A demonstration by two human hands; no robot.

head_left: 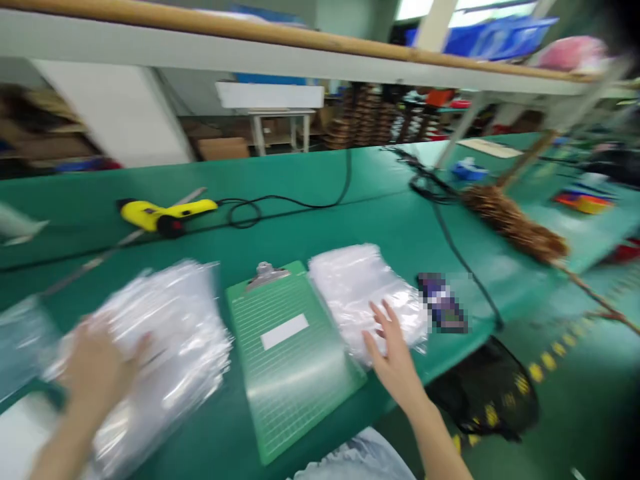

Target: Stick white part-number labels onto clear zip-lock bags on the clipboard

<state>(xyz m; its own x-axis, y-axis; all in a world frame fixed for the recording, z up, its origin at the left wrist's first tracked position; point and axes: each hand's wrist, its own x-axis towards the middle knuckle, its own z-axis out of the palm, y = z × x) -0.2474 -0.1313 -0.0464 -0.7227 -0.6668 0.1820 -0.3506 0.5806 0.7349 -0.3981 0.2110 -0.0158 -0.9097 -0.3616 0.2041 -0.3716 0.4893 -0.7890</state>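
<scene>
My left hand (pixel 103 363) is over a thick stack of clear plastic bags (pixel 175 340), blurred, with thumb and fingers apart. At the right, my right hand (pixel 390 340) reaches over a smaller pile of clear plastic bags (pixel 350 280), its fingers spread and nothing gripped. Whether the fingertips touch the bags I cannot tell. Between the two piles lies a green clipboard (pixel 295 373) with a metal clip at its top and a white label on its face.
A yellow heat-gun-like tool (pixel 165 215) with a black cord lies behind the bags. A pixelated phone-like object (pixel 443 303), a bundle of black cable (pixel 430 187) and a brown brush (pixel 517 220) are to the right. A shelf edge (pixel 300 43) spans above the green table (pixel 310 193).
</scene>
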